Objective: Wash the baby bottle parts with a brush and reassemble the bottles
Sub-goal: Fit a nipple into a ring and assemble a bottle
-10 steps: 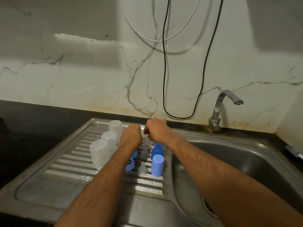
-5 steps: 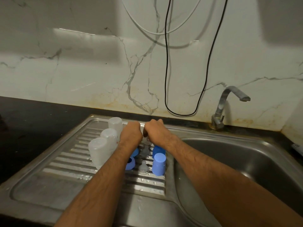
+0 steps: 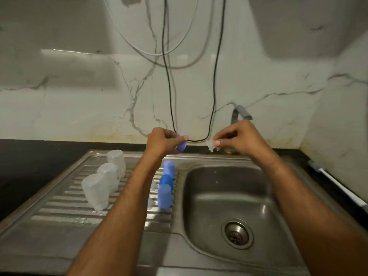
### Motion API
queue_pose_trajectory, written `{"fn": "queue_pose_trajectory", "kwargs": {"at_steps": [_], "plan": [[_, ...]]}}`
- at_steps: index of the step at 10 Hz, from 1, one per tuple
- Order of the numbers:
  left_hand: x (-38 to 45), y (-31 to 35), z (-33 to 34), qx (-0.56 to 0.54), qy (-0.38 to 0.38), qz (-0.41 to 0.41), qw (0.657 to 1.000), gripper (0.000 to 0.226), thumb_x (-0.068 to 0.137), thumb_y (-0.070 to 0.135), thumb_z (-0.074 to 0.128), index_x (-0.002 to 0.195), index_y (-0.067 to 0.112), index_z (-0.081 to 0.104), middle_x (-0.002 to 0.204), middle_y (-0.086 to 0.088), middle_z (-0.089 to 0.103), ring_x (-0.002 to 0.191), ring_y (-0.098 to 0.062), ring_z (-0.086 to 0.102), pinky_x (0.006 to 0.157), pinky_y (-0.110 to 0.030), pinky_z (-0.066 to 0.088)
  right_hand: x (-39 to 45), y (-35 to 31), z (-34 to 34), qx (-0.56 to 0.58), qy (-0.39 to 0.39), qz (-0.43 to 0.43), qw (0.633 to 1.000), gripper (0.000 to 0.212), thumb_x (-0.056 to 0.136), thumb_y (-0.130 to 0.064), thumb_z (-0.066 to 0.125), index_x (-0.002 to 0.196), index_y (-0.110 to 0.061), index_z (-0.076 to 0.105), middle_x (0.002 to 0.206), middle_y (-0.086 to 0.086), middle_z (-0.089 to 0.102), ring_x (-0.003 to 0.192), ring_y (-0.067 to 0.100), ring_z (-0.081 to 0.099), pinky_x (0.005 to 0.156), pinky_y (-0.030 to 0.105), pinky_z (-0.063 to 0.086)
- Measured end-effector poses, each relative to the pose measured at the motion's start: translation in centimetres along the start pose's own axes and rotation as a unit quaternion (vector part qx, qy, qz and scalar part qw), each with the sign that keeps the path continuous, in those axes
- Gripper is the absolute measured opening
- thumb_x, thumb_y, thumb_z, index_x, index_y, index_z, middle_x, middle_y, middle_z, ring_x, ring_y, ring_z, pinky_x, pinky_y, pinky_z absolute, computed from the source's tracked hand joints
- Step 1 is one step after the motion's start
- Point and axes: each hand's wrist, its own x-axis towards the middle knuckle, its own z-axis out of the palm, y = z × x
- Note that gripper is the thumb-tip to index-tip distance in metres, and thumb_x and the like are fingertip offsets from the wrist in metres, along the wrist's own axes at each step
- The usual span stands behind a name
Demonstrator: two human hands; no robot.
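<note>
My left hand [image 3: 162, 143] holds a blue bottle ring [image 3: 182, 146] above the back of the draining board. My right hand [image 3: 237, 139] pinches a clear silicone teat [image 3: 211, 145] at the same height, a short gap to the right of the ring. Three clear bottle bodies [image 3: 96, 191] stand upside down in a row on the ribbed draining board [image 3: 59, 208]. Blue caps [image 3: 164, 196] stand in a row near the board's right edge, partly behind my left forearm. No brush is visible.
The steel sink basin [image 3: 229, 196] with its drain [image 3: 237, 234] lies below my right arm. A grey tap [image 3: 240, 113] stands behind my right hand. Black and white cables [image 3: 169, 86] hang down the marble wall. Dark counter runs on both sides.
Both hands have lifted from the parts on the draining board, the left with a blue ring and the right with a clear teat, and have moved apart. The view has shifted towards the basin.
</note>
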Motion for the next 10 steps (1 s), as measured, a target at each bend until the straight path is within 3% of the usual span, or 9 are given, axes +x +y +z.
{"fn": "queue_pose_trajectory", "kwargs": {"at_steps": [1,2,3,4,5,6,7,8,10], "plan": [[-1.7,3.2,3.4,-0.320,-0.104,-0.076,0.939,0.029,0.086,0.016,0.077,0.102,-0.008,0.070,0.097,-0.022,0.072,0.093,-0.033,0.071,0.077,-0.033,0.063,-2.8,1.5,-4.7,0.216,0.035,0.045,0.975,0.022,0.074,0.003,0.081,0.096,0.000,0.078,0.084,0.016,0.077,0.078,0.025,0.075,0.081,0.028,0.061],[-1.7,1.9,8.3,-0.386,-0.157,-0.157,0.895,0.031,0.085,0.019,0.076,0.105,-0.003,0.070,0.114,-0.025,0.071,0.092,-0.027,0.073,0.068,-0.029,0.061,-4.7,5.7,-5.5,0.220,0.040,0.176,0.959,0.021,0.076,0.001,0.079,0.097,-0.002,0.077,0.087,0.016,0.077,0.086,0.029,0.073,0.085,0.035,0.061],[-3.9,-3.0,14.0,0.241,-0.089,-0.063,0.964,0.020,0.094,0.018,0.066,0.110,0.005,0.068,0.116,-0.016,0.069,0.104,-0.025,0.068,0.084,-0.032,0.055,-7.5,10.8,-4.1,-0.355,-0.029,0.272,0.894,0.020,0.093,-0.009,0.067,0.113,-0.006,0.071,0.117,0.015,0.071,0.111,0.030,0.067,0.096,0.039,0.055],[-4.6,-5.7,16.1,0.323,-0.078,-0.001,0.943,0.024,0.090,0.022,0.073,0.108,0.007,0.068,0.107,-0.010,0.069,0.103,-0.023,0.067,0.084,-0.030,0.051,-9.5,12.9,-3.9,-0.402,-0.031,0.260,0.878,0.008,0.095,-0.011,0.064,0.102,-0.012,0.068,0.118,0.012,0.069,0.110,0.028,0.066,0.093,0.040,0.055],[-4.2,-5.5,16.3,0.285,-0.077,-0.022,0.955,0.019,0.089,0.027,0.074,0.100,0.011,0.071,0.097,-0.007,0.072,0.094,-0.020,0.069,0.087,-0.036,0.056,-9.4,13.1,-5.0,-0.324,-0.008,0.268,0.907,0.008,0.085,-0.015,0.078,0.087,-0.014,0.070,0.099,0.009,0.074,0.091,0.024,0.070,0.083,0.038,0.058],[-4.1,-5.6,17.0,0.142,-0.084,-0.048,0.985,0.015,0.094,0.027,0.069,0.097,0.013,0.074,0.093,-0.009,0.073,0.088,-0.021,0.070,0.083,-0.039,0.061,-8.9,11.7,-4.7,-0.072,0.022,0.269,0.960,0.002,0.087,-0.011,0.077,0.089,-0.011,0.076,0.080,0.006,0.074,0.076,0.018,0.072,0.072,0.033,0.059],[-4.7,-6.3,17.3,-0.062,-0.089,-0.119,0.987,0.017,0.100,0.019,0.061,0.106,0.007,0.071,0.103,-0.017,0.070,0.091,-0.024,0.070,0.075,-0.032,0.062,-8.3,10.8,-3.6,0.171,0.053,0.286,0.941,0.007,0.092,-0.001,0.070,0.094,-0.005,0.075,0.090,0.017,0.074,0.082,0.026,0.075,0.073,0.041,0.064],[-5.2,-7.7,17.1,-0.189,-0.079,-0.179,0.962,0.020,0.102,0.014,0.056,0.105,-0.001,0.070,0.103,-0.021,0.070,0.091,-0.026,0.069,0.085,-0.039,0.060,-8.3,11.4,-2.1,0.298,0.054,0.290,0.908,0.011,0.090,0.007,0.066,0.099,0.004,0.072,0.097,0.026,0.073,0.082,0.033,0.076,0.076,0.050,0.063],[-4.7,-8.3,17.6,-0.244,-0.115,-0.178,0.946,0.025,0.103,0.006,0.049,0.108,0.000,0.072,0.103,-0.019,0.074,0.091,-0.026,0.073,0.080,-0.035,0.060,-8.7,12.6,-0.1,0.342,-0.018,0.286,0.895,0.019,0.090,0.003,0.067,0.108,-0.002,0.071,0.096,0.024,0.075,0.088,0.038,0.076,0.076,0.047,0.063]]}}
